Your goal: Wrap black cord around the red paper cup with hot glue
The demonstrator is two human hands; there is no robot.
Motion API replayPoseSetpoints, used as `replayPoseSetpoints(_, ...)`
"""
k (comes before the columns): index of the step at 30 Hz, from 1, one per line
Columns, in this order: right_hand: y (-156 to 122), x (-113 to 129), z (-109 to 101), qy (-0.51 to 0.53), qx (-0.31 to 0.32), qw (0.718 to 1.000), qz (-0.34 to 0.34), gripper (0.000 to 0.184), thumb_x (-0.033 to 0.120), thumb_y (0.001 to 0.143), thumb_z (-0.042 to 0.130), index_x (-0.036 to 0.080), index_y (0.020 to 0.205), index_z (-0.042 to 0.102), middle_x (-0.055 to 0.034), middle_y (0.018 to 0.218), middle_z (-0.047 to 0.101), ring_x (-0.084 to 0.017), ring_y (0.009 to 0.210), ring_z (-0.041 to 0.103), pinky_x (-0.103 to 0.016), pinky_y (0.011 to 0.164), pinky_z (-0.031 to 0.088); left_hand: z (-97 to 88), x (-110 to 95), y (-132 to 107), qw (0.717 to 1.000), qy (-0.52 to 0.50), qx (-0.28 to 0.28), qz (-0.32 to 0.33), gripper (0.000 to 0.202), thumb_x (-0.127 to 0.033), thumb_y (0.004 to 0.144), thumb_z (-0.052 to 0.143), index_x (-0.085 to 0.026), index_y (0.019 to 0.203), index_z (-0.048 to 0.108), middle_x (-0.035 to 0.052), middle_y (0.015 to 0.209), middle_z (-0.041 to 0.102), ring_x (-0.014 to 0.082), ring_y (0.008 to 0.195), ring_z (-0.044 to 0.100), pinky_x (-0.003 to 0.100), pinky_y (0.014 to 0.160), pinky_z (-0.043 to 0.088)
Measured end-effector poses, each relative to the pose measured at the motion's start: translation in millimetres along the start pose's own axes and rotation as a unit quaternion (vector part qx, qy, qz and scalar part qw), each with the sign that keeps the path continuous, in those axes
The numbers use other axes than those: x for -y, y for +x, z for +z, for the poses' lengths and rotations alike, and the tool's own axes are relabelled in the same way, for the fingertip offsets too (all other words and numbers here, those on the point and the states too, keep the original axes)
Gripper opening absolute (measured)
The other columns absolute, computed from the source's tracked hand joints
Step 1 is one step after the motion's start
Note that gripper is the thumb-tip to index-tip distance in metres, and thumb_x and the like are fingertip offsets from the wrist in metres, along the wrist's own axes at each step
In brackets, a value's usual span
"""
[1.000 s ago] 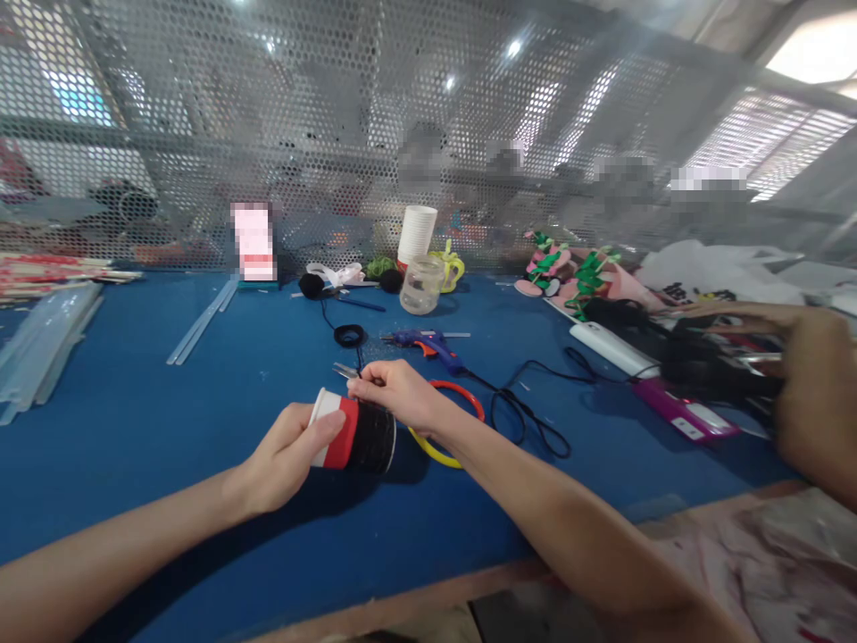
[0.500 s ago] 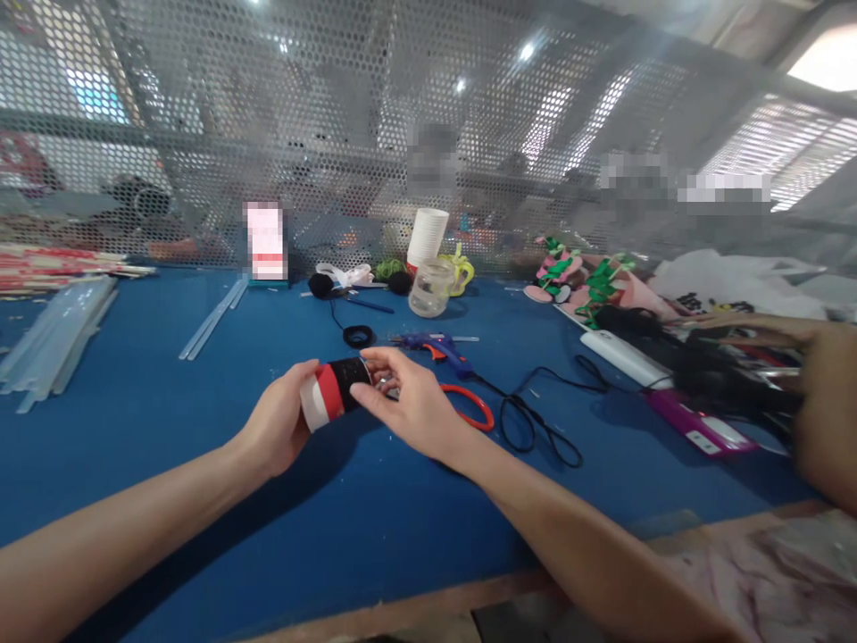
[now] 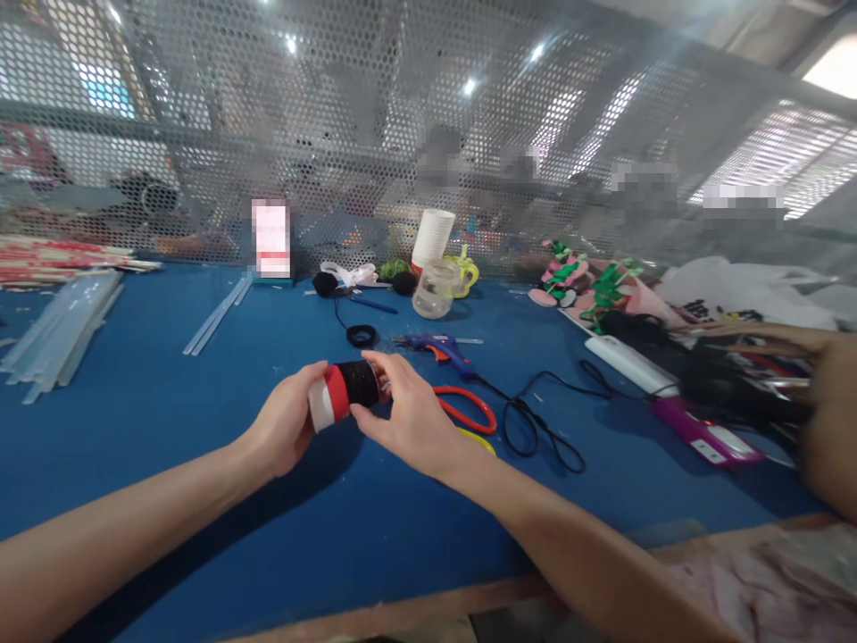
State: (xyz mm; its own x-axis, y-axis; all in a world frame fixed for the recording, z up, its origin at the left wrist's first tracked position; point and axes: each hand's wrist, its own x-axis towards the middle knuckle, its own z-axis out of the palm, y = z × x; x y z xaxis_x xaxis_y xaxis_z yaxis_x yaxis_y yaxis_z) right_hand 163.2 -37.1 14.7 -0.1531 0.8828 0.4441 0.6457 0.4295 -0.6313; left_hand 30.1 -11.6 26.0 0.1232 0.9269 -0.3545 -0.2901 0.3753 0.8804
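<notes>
Between my hands, above the blue table, a paper cup (image 3: 339, 386) lies tilted on its side, white and red at the left end with a black, fuzzy-looking band round the right. My left hand (image 3: 287, 418) is closed round the white end. At the black end, my right hand (image 3: 411, 413) grips with thumb below and fingers on top; some fingertips are hidden behind the cup. Partly covered by my right wrist are a red loop (image 3: 494, 418) and a yellow loop (image 3: 478, 439), like scissors handles. Beyond the cup lies a coil of black cord (image 3: 361, 336).
A blue glue gun (image 3: 438, 346) with a trailing cable lies past my right hand. Behind it stand a clear jar (image 3: 434, 293) and stacked cups (image 3: 435, 234). Glue sticks (image 3: 67, 330) lie left. At right are a purple power strip (image 3: 710, 435) and another person's arm (image 3: 830, 420).
The view has shifted slightly, and the cup with both hands appears a little further right. More of the yellow loop shows beside my right wrist. My grip looks much the same.
</notes>
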Motion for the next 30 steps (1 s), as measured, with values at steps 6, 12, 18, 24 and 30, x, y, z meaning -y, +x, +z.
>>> replayPoseSetpoints(6, 12, -10, -17, 0.172, 0.006, 0.978, 0.114, 0.038, 0.036, 0.07, 0.051, 0.015, 0.101, 0.045, -0.0065, 0.089, 0.053, -0.014, 0.08, 0.052, -0.029, 0.068, 0.045, -4.1, -1, -4, 0.988, 0.072, 0.112, 0.078, 0.027, -0.037, 0.068, 0.05, -0.013, 0.055, 0.054, -0.0031, 0.044, 0.048, 0.0077, 0.041, 0.041, 0.019, 0.043, 0.033)
replayPoseSetpoints(12, 20, -16, -28, 0.343, 0.156, 0.897, 0.231, 0.035, 0.045, 0.076, 0.039, 0.016, 0.091, 0.051, -0.0067, 0.088, 0.056, -0.013, 0.07, 0.056, -0.028, 0.059, 0.048, -13.3, -2, -10, 0.938, 0.245, 0.179, 0.168, 0.033, -0.039, 0.072, 0.043, -0.014, 0.053, 0.054, -0.0013, 0.046, 0.048, 0.0096, 0.045, 0.039, 0.02, 0.046, 0.031)
replayPoseSetpoints(18, 17, -11, -27, 0.295, 0.202, 0.914, 0.192, 0.032, 0.037, 0.074, 0.047, 0.015, 0.096, 0.052, -0.0042, 0.081, 0.059, -0.013, 0.074, 0.056, -0.028, 0.066, 0.046, -16.6, -3, -6, 0.918, 0.282, 0.19, 0.203, 0.026, -0.032, 0.07, 0.048, -0.014, 0.055, 0.056, 0.0005, 0.055, 0.051, 0.0108, 0.053, 0.039, 0.02, 0.052, 0.032)
replayPoseSetpoints(24, 5, -15, -21, 0.196, 0.124, 0.968, 0.09, 0.033, 0.033, 0.072, 0.051, 0.016, 0.101, 0.049, -0.0065, 0.097, 0.054, -0.014, 0.084, 0.052, -0.029, 0.075, 0.043, -8.6, -7, -1, 0.969, 0.169, 0.176, 0.033, 0.028, -0.039, 0.067, 0.05, -0.013, 0.06, 0.058, -0.0014, 0.05, 0.051, 0.0087, 0.045, 0.042, 0.019, 0.046, 0.032)
replayPoseSetpoints(30, -3, -14, -17, 0.081, 0.107, 0.99, -0.042, 0.036, 0.033, 0.072, 0.052, 0.016, 0.103, 0.047, -0.0082, 0.101, 0.049, -0.016, 0.096, 0.045, -0.033, 0.084, 0.037, -4.5, -3, 1, 0.983, 0.113, 0.141, -0.04, 0.025, -0.038, 0.065, 0.053, -0.013, 0.063, 0.057, -0.0004, 0.051, 0.053, 0.0092, 0.045, 0.046, 0.019, 0.043, 0.033)
